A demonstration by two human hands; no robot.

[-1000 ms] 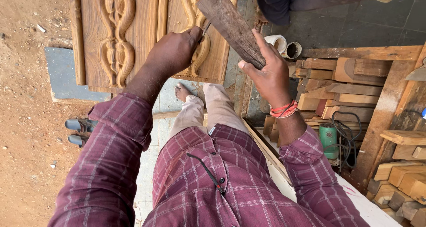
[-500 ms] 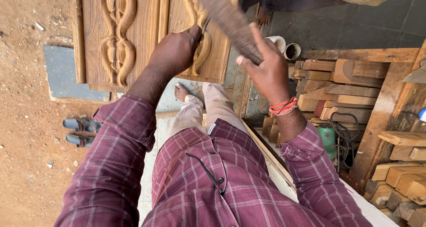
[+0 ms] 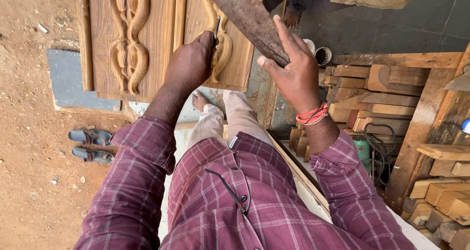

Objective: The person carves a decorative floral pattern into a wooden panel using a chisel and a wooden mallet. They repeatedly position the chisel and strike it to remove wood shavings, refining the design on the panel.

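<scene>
Two scroll reliefs on the carved wooden panel point(image 3: 147, 34) look mostly shaped while my left hand point(image 3: 190, 64) stays clenched round the chisel point(image 3: 217, 27) and my right hand point(image 3: 293, 74) grasps the wooden mallet point(image 3: 247, 17), detail remaining

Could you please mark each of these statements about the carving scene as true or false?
1. The left hand grips a chisel against the carved wooden panel. True.
2. The right hand is empty. False: it holds a flat wooden mallet.
3. A pair of sandals lies on the dirt ground. True.
4. The right wrist is bare. False: it wears a red wristband.
5. The person wears a plain white shirt. False: the shirt is maroon plaid.
</scene>
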